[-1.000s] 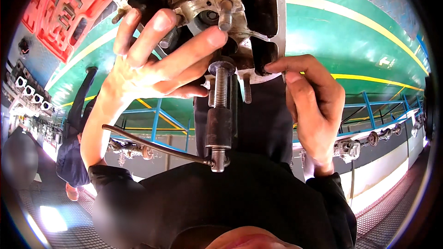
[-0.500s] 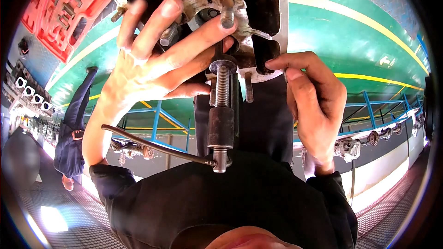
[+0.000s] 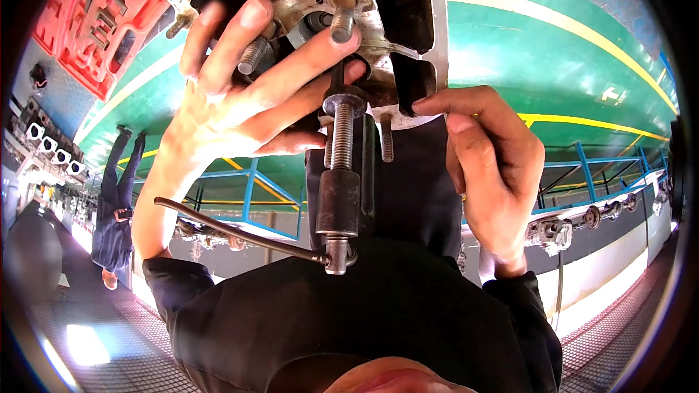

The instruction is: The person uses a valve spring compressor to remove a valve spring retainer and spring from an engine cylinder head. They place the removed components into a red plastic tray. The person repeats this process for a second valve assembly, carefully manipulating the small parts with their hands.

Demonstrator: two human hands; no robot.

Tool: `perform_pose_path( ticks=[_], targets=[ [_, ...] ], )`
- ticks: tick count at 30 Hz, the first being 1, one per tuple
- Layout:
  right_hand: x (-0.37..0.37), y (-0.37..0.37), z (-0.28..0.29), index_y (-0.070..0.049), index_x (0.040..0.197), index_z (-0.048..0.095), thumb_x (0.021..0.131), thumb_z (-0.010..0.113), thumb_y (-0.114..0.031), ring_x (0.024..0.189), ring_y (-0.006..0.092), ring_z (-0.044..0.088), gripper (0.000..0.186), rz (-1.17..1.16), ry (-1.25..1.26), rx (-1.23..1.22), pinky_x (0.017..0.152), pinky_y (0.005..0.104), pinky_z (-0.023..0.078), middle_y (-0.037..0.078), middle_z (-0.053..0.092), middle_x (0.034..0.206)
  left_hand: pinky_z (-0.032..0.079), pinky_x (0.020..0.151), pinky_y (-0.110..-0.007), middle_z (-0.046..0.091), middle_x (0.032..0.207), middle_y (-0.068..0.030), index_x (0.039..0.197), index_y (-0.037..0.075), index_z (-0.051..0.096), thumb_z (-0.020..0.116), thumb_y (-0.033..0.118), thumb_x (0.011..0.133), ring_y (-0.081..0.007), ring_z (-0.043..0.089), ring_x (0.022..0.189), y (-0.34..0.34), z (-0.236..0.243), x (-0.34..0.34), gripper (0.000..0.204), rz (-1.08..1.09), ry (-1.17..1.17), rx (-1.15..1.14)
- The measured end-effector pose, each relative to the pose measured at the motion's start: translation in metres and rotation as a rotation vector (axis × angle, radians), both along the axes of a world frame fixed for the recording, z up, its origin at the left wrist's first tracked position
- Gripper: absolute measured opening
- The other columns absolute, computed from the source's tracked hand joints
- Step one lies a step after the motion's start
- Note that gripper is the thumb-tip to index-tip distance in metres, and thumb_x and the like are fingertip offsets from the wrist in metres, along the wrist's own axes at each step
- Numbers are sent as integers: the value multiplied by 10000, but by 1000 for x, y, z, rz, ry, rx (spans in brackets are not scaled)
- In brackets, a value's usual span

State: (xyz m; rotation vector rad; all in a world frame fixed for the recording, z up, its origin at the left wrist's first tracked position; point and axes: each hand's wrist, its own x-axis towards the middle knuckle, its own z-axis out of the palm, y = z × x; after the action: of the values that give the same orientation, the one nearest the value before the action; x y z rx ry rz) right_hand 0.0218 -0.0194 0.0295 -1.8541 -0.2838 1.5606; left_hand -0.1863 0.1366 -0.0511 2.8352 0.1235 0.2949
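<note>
At the top centre is a worn metal casting [image 3: 435, 22] with round bores, dark openings and threaded studs. A screw tool [image 3: 339, 200] points down from it toward my chest, with a threaded rod, a dark round sleeve and a bent lever bar [image 3: 237, 231] reaching left. My left hand [image 3: 218, 113] is open, its fingers spread over the casting and studs; the thumb lies beside the threaded rod, and one fingertip is partly behind the tool's stem. My right hand [image 3: 502, 167] is closed, fingers curled, with the index fingertip at the casting's lower right edge. Nothing shows in it.
A red moulded tool case [image 3: 87, 36] with metal pieces lies at the far left. Blue rails [image 3: 586, 167] and rows of metal parts [image 3: 553, 233] stand beyond both sides. Another person [image 3: 113, 211] stands at the left. The green floor [image 3: 510, 65] has yellow lines.
The casting, the screw tool and my left hand have shifted slightly left in view. My right hand has barely moved. The person at the left shows both legs more apart.
</note>
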Motion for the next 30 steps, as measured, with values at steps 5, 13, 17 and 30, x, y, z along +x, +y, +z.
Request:
perform_pose_path(
  ticks=[5, 13, 17, 30],
  targets=[
    [-3, -1, -3, 36, 1014, 678, 985, 467, -116, 469, 1, 332, 262, -17, -31, -4, 457, 209, 219, -64, 431, 540, 226, 1155, -531, 530, 1430, 91, 1031, 325, 761, 412, 661, 936, -342, 313, 1413, 1, 7, -1, 494, -7, 113, -55],
    [0, 8, 10, 19, 1090, 674, 975, 478, -91, 481, 1, 333, 252, 85, -37, 0, 461, 209, 228, -72, 423, 542, 223, 1157, -524, 570, 1394, 92, 1089, 270, 755, 425, 631, 948, -333, 358, 1394, -1, 8, -12, 509, -22, 31, -62],
    [1, 27, 20, 5, 1290, 582, 941, 459, -13, 485, 13, 351, 370, 306, 58, -49, 467, 212, 258, -62, 418, 539, 355, 1066, -495, 605, 1315, -72, 1113, 294, 750, 445, 528, 993, -347, 481, 1248, -31, 26, -32, 403, 303, -9, -30],
    [-11, 75, 29, -30, 1537, 290, 898, 413, 14, 480, 59, 421, 653, 283, 404, -429, 455, 219, 343, -26, 472, 598, 294, 476, -225, 427, 555, 27, 1493, -18, 374, 412, -36, 893, -60, 383, 489, -57, 91, -24, 602, 899, -36, -2565]
  ],
)
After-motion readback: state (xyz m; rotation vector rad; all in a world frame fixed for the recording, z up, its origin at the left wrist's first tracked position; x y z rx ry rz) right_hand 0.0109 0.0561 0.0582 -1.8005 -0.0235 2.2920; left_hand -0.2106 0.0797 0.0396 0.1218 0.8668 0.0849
